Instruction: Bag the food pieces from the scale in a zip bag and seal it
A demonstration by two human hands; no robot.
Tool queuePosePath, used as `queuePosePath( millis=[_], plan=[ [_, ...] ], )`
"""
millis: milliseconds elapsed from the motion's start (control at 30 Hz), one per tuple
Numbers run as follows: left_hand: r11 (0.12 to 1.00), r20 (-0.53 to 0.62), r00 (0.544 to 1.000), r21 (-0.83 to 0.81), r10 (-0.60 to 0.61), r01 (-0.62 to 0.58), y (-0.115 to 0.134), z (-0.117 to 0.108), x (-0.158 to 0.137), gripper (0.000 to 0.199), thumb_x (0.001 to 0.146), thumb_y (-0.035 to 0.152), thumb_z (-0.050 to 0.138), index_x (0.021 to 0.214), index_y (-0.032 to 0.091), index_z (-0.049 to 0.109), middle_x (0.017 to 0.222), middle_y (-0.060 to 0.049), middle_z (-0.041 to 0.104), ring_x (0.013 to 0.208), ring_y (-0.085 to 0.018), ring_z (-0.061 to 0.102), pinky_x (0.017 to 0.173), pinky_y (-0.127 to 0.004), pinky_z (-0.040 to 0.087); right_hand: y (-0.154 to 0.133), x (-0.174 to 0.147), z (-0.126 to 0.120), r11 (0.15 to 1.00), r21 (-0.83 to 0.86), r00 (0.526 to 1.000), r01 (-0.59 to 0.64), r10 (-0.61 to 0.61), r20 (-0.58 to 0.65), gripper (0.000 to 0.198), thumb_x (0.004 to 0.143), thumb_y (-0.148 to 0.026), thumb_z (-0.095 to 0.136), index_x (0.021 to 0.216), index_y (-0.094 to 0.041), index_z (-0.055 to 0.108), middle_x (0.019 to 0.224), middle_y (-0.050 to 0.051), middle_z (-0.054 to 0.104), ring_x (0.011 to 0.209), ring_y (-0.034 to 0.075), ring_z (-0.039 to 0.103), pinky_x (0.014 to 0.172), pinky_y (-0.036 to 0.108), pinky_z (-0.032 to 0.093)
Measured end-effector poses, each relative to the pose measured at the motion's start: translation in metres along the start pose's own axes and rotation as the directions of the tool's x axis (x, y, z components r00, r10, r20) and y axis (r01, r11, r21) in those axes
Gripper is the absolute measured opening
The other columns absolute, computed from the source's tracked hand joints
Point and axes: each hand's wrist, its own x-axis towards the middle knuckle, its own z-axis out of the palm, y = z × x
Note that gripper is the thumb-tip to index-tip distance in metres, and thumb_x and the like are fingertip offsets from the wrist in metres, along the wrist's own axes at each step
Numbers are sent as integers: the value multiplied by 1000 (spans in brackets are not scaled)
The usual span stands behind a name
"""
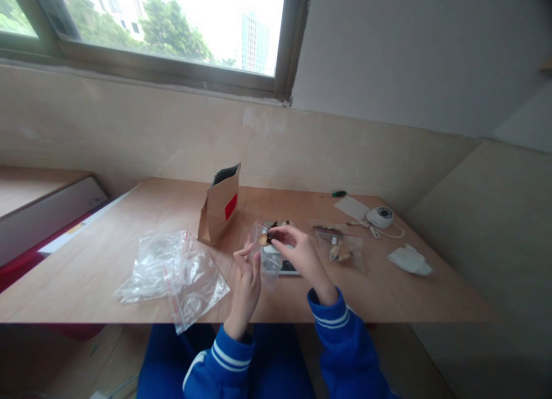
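Note:
My right hand [292, 245] is closed, its fingertips pinching a dried brown piece [264, 239] with a pale tan face and a dark edge; I cannot tell what kind it is. My left hand [248, 275] holds a small clear zip bag [271, 267] upright, just below that piece. Behind the bag and under my right hand lies a small white scale [290, 272], partly hidden. More dark dried bits [282, 223] show on its far part.
On the left are a heap of clear zip bags [172, 272] and a standing kraft paper pouch [219, 212] with a red label. To the right lie filled zip bags [342, 252], a white dome camera [380, 217] with its cable, a crumpled tissue [409, 260] and a green-handled tool [339, 194].

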Motion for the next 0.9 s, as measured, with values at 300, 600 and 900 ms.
queuePosePath(
  millis=[300,600,900],
  plan=[
    [989,-90,988,-77,-129,122,0,-15,-8,37,91,50,41,108,17,40,126,-20,54,118,-27,56,102,-48,42,36,13,-9,914,-348,965,209,-250,-76,24,89,-26,50,107,-21,66,109,9,65,106,22,60,95,39,49],
    [984,-168,970,-73,-174,163,11,-23,-9,34,89,48,46,105,19,43,127,-19,53,121,-29,53,105,-51,39,111,38,24,733,-641,971,227,-217,97,42,85,-19,54,127,-11,55,134,20,50,131,32,38,110,54,31],
    [984,-121,977,-66,-174,167,3,-26,-10,34,91,48,40,109,19,39,131,-20,52,127,-28,49,107,-53,36,105,40,27,817,-518,965,253,-251,76,20,86,-11,51,97,-17,66,97,10,66,96,25,58,90,43,48]
  ],
)
